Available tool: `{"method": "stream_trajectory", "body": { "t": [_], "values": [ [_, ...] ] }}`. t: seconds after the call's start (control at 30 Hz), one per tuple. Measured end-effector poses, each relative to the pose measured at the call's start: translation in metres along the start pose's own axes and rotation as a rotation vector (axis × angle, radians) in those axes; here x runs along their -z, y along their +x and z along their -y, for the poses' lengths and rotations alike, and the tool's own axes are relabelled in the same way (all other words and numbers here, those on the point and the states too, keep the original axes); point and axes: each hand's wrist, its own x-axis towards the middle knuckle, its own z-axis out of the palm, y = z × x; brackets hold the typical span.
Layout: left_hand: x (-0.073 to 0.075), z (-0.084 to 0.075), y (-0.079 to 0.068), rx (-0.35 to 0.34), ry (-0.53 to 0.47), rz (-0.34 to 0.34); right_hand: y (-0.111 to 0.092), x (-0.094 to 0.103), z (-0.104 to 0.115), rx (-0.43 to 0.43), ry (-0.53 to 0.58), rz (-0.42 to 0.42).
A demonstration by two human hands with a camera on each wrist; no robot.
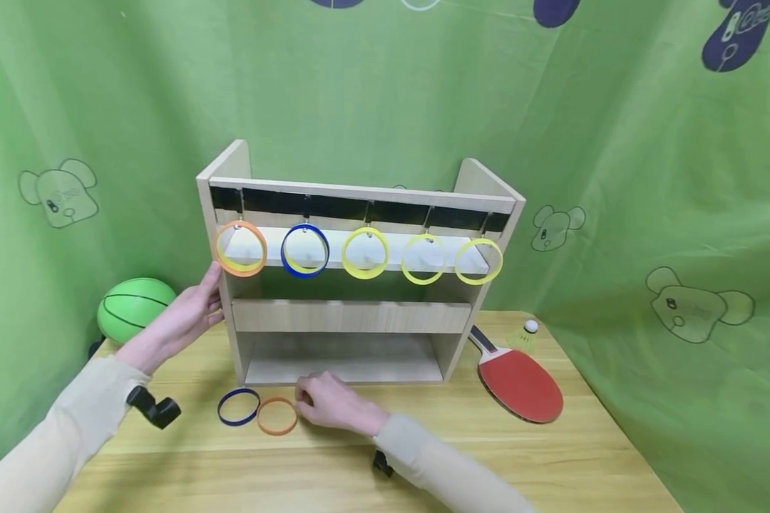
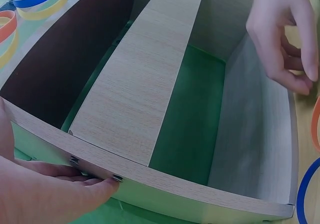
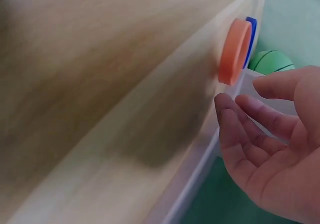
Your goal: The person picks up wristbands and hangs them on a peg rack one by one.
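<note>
My left hand [image 1: 189, 310] rests against the outer left side of a pale wooden rack [image 1: 353, 315]. In the left wrist view its fingertips touch that side panel. Low over the table, my right hand [image 1: 334, 402] has loosely bent fingers with nothing between them, as the right wrist view shows. Just left of it an orange ring [image 1: 277, 431] lies on the table beside a blue ring [image 1: 238, 422]. From hooks along the rack's top hang an orange ring [image 1: 262, 256] with yellow behind, a blue ring [image 1: 326, 251] with yellow behind, and several yellow rings [image 1: 366, 273].
A green ball [image 1: 135, 310] sits left of the rack on the wooden table [image 1: 295, 477]. To the right lie a red table tennis bat [image 1: 520, 385] and a shuttlecock [image 1: 524, 338]. A green curtain [image 1: 372, 92] hangs behind and at both sides.
</note>
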Motion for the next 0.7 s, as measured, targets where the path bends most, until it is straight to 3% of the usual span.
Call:
{"method": "stream_trajectory", "body": {
  "t": [0.23, 0.7],
  "values": [
    [0.0, -0.001, -0.001, 0.009, 0.004, -0.007, 0.008, -0.012, 0.002, -0.066, -0.017, 0.054],
    [0.0, -0.001, 0.0, 0.006, 0.013, -0.006, 0.013, -0.015, 0.002, -0.07, -0.006, 0.036]
  ]
}}
